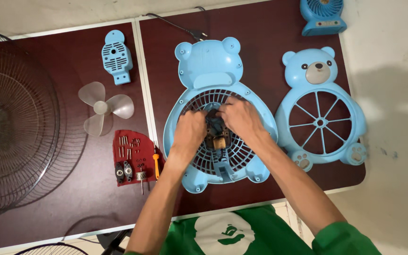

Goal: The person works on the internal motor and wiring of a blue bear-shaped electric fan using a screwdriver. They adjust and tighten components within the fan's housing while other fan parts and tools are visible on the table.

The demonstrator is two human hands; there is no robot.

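Nearest, green sleeves, forearms converging over table (90, 208). Left hand (190, 132) and right hand (242, 118) both curled narrow, fingertips pinching dark motor (216, 132) at centre of blue bear-shaped fan housing (190, 71); motor largely hidden by hands. Just left: red cloth (121, 163) with screws, orange screwdriver (156, 165). Beyond: clear fan blade (104, 108), blue motor cover (116, 59). Right: bear front grille (319, 108). Far edge: plug (197, 34), small blue fan (323, 16). Far left: wire guard (15, 123).

Bare forearms, green short-sleeved shirt with a white round emblem on the chest
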